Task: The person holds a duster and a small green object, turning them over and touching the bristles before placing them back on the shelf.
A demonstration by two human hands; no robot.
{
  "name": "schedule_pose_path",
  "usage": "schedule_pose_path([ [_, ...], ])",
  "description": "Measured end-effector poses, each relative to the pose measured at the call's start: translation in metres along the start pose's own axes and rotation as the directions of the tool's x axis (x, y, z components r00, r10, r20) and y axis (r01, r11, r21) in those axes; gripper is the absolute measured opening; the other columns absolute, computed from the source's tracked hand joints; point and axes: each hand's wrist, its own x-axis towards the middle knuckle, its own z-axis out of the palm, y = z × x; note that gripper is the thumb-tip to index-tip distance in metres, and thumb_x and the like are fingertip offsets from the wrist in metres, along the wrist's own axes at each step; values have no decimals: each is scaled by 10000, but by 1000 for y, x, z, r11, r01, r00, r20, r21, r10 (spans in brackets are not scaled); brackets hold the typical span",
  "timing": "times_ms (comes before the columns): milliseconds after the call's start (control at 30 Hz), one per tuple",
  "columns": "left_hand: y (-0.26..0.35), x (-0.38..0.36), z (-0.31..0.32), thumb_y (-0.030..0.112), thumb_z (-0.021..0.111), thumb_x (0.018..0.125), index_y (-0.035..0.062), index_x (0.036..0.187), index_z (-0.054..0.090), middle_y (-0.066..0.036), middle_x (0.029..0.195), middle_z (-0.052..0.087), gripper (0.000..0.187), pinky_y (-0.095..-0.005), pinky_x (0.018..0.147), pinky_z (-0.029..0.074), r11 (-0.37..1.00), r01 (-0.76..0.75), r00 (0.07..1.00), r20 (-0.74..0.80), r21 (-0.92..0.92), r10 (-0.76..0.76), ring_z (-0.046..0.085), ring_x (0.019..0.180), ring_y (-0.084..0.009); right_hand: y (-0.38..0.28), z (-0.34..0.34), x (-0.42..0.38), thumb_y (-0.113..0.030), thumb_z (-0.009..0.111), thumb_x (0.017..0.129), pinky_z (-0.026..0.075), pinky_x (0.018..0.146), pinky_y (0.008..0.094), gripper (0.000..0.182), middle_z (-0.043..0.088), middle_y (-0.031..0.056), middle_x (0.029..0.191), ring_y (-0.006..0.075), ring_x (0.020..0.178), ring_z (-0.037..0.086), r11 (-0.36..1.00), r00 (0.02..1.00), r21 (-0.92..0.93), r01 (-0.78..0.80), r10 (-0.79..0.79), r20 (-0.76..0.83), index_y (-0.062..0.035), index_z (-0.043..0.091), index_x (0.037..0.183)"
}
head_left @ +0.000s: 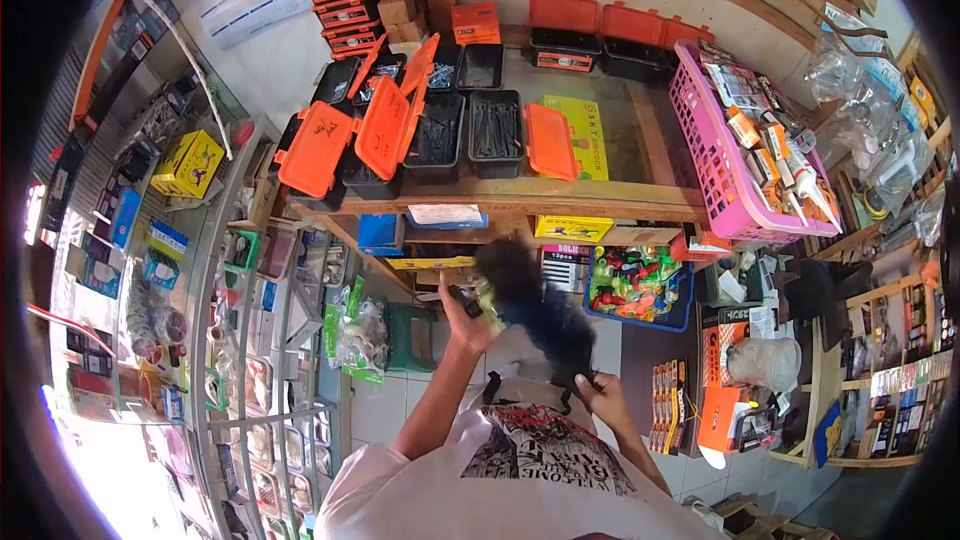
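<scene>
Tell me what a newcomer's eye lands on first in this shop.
First, the fluffy black duster at centre, held between the left hand and the right hand. Next, the open orange-lidded black plastic boxes on the wooden shelf above, and the pink plastic basket at upper right.

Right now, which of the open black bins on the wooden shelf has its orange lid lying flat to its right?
The bin beside the yellow box; its orange lid lies flat rightward, while the other open lids tilt up or hang leftward.

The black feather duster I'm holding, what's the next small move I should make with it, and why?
Probably lift the black feather duster toward the wooden shelf just above it. Your right hand grips its handle end, your left hand steadies the head, and the open orange-lidded boxes sit right overhead.
</scene>
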Motion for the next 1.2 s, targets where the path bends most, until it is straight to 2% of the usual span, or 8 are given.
schedule_pose_path([
  [67, -2, 0, -11, 735, 374, 949, 76, 1461, 480, -170, 1510, 482, 841, -540, 1168, 351, 993, -63, 987, -141, 101, 77, 472, 1365, -356, -2, -10, -4, -329, 706, 980, 351, 484, 302, 426, 485, -44, 582, 59, 551, 432, 989, 986, -146, -19, 43, 163, -5, 639, 712],
  [100, -2, 7, -37, 727, 369, 958, 73, 1460, 482, -165, 1517, 477, 832, -540, 1168, 352, 941, -106, 993, 79, 322, 85, 467, 1372, -352, -9, -14, -5, -303, 707, 979, 346, 488, 292, 410, 481, -46, 593, 48, 577, 420, 986, 979, -152, 63, -31, 202, 9, 643, 721],
  [267, 6, 5, -62, 712, 403, 964, 157, 1432, 531, -183, 1495, 496, 738, -550, 1161, 355, 998, -25, 970, 241, -52, 37, 470, 1383, -291, -65, -48, -1, -319, 704, 981, 329, 476, 285, 454, 484, -42, 588, 48, 556, 414, 1000, 981, -6, 20, -18, 195, -19, 592, 659],
  [333, 5, -15, -22, 752, 495, 892, 150, 1199, 624, -104, 930, 681, 688, -421, 727, 520, 996, -9, 998, -63, 92, 15, 628, 743, -221, -86, -64, 1, -325, 692, 989, 339, 465, 280, 455, 502, -32, 590, 50, 522, 438, 993, 989, 119, -9, -8, 146, -45, 567, 653],
  [400, 2, -19, -7, 774, 489, 879, 137, 1094, 616, -35, 730, 583, 684, -343, 574, 412, 995, -5, 973, -230, 96, 27, 478, 548, -159, -96, -85, 5, -318, 690, 989, 339, 451, 266, 422, 516, -22, 591, 54, 498, 445, 978, 996, 207, -35, 18, 82, -58, 573, 678],
  [633, 4, -29, -36, 824, 456, 850, 90, 1104, 633, -2, 680, 462, 797, -332, 606, 369, 990, 82, 994, -83, 117, -72, 407, 560, -136, -153, -105, 34, -242, 659, 1000, 400, 504, 240, 251, 576, 1, 781, 70, 574, 493, 864, 976, 457, 213, -163, -146, -18, 594, 1092],
  [833, 1, -34, -51, 836, 450, 840, 47, 1092, 661, 2, 678, 463, 855, -326, 646, 351, 984, 109, 985, -148, 138, -89, 393, 580, -134, -190, -104, 79, -89, 620, 998, 463, 619, 240, 648, 595, 17, 893, 89, 705, 552, 824, 903, 369, 430, -397, -167, -98, 341, 1583],
  [1200, -9, -54, -57, 780, 463, 862, 74, 1058, 621, 18, 694, 459, 749, -328, 659, 362, 981, 91, 985, -162, 172, -63, 402, 597, -126, -205, -81, 160, -10, 624, 978, 599, 672, 302, 493, 531, 65, 1128, 170, 876, 678, 788, 908, 457, 413, -319, -270, -99, 435, 1425],
])
